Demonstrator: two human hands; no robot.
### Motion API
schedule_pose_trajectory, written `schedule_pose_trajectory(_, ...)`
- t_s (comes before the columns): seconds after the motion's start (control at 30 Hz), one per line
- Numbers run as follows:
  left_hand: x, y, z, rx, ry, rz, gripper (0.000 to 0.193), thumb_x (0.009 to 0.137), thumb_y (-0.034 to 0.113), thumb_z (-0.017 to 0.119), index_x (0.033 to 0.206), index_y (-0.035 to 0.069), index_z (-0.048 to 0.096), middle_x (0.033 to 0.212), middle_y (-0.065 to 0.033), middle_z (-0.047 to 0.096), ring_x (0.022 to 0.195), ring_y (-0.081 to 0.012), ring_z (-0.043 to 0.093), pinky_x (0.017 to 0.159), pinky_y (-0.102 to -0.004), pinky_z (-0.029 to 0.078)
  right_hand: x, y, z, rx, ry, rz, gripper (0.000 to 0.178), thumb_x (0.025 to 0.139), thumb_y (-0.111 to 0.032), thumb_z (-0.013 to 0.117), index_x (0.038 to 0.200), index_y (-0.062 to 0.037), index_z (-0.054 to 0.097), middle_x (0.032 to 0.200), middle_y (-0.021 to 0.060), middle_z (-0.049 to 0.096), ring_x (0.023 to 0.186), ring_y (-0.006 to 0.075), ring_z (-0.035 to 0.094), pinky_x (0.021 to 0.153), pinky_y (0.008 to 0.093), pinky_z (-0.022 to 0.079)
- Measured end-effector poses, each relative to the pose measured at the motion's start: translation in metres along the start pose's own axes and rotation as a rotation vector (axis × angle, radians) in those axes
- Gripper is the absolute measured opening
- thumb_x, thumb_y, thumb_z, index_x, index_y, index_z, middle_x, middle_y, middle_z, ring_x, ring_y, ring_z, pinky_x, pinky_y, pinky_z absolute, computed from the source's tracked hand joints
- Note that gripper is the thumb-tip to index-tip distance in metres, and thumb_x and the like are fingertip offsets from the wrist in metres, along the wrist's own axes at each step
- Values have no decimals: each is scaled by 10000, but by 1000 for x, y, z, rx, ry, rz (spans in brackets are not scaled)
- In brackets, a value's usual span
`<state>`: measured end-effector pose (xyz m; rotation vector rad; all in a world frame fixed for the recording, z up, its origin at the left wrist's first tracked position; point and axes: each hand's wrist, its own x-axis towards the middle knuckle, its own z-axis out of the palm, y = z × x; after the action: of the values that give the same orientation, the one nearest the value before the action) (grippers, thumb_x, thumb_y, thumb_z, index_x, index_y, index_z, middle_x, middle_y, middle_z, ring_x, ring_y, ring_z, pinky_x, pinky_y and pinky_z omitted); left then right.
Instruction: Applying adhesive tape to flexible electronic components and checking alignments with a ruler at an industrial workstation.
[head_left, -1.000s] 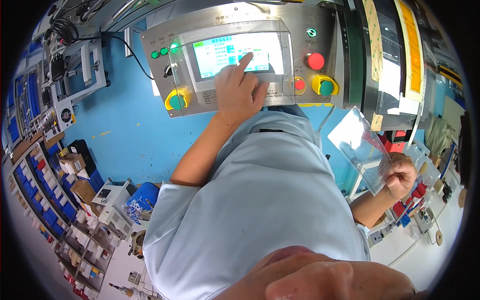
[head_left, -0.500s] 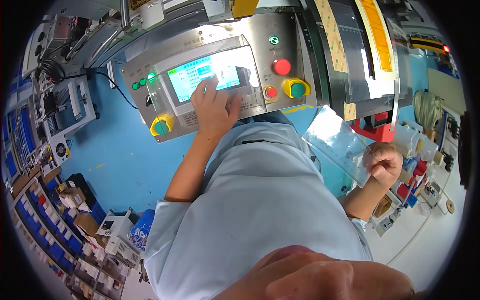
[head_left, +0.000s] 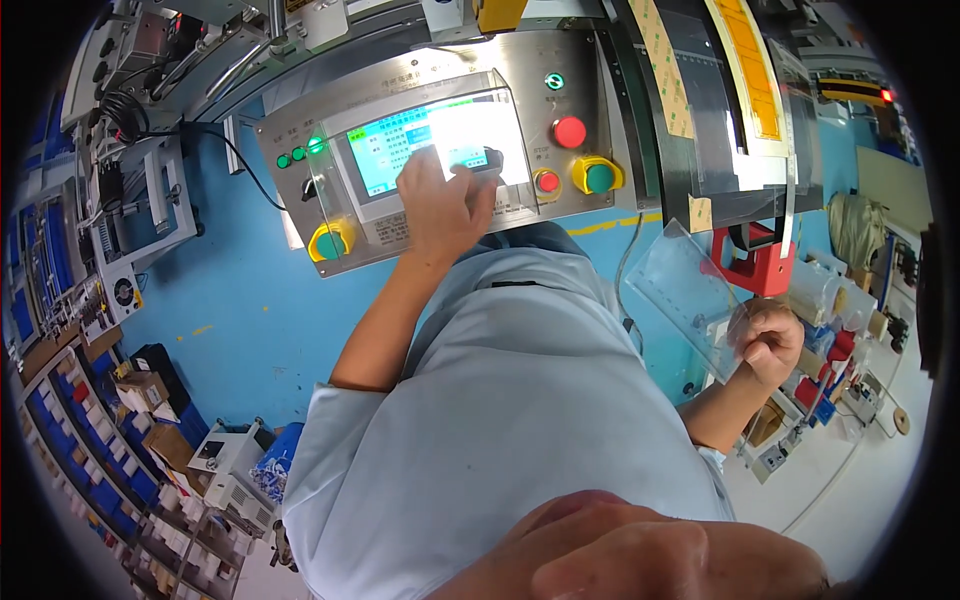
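At the lower part of a lit touchscreen (head_left: pixel 375 160), my left hand (head_left: pixel 440 215) has its fingers apart and holds nothing. Whether a fingertip touches the glass cannot be made out. The screen sits in a metal control panel (head_left: pixel 400 82), with a clear guard around it. Off to the right, my right hand (head_left: pixel 774 342) is closed on the edge of a clear rectangular plastic sheet (head_left: pixel 675 280). The sheet is tilted, and its far end reaches toward the machine.
A red push button (head_left: pixel 570 131), a smaller red button (head_left: pixel 546 181) and yellow-ringed green buttons (head_left: pixel 600 178) are on the panel. Machine rails (head_left: pixel 690 130) stand at the right, above a red bracket (head_left: pixel 765 268). A black cable (head_left: pixel 240 160) hangs at left. Shelving (head_left: pixel 80 440) is at lower left.
My left hand has shifted slightly right and down across the screen, its fingers more bent. The plastic sheet has tilted a little, its far end lower. The view has shifted slightly.
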<state>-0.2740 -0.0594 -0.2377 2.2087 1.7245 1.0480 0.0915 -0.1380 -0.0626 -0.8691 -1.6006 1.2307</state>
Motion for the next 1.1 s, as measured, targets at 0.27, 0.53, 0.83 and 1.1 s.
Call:
schedule_pose_trajectory(0.27, -67, 16, -21, -462, -186, 168, 204, 749, 107, 728, 755, 67, 529, 865, -103, 645, 723, -289, 590, 629, -374, 448, -30, -19, -22, -17, 205, 247, 440, 784, -107, 754, 1125, 100, 569, 705, 63, 565, 583, 135, 559, 507, 251, 436)
schedule_pose_trajectory(0.53, 26, 113, -56, -674, -128, 323, 166, 754, 68, 705, 797, 45, 547, 873, -120, 663, 633, -257, 598, 558, -331, 464, 6, -39, -131, -187, 166, 358, 681, 798, -277, 765, 1302, 92, 493, 668, 11, 561, 573, 84, 519, 535, 218, 401)
schedule_pose_trajectory(0.83, 188, 206, 16, -261, -135, 128, 285, 800, 189, 685, 996, 19, 569, 1037, -134, 600, 964, -315, 570, 855, -366, 457, 32, 12, -245, -61, 75, 366, 260, 878, -252, 669, 879, -24, 544, 765, 16, 550, 672, 91, 538, 616, 231, 425)
schedule_pose_trajectory(1.1, 304, 220, 109, 289, -202, 129, 600, 882, 452, 588, 1318, 48, 506, 1344, -182, 514, 1258, -334, 474, 1072, -420, 352, 20, 35, -271, 238, -136, 324, 235, 890, -228, 632, 839, -26, 523, 802, 68, 582, 673, 103, 523, 610, 245, 426)
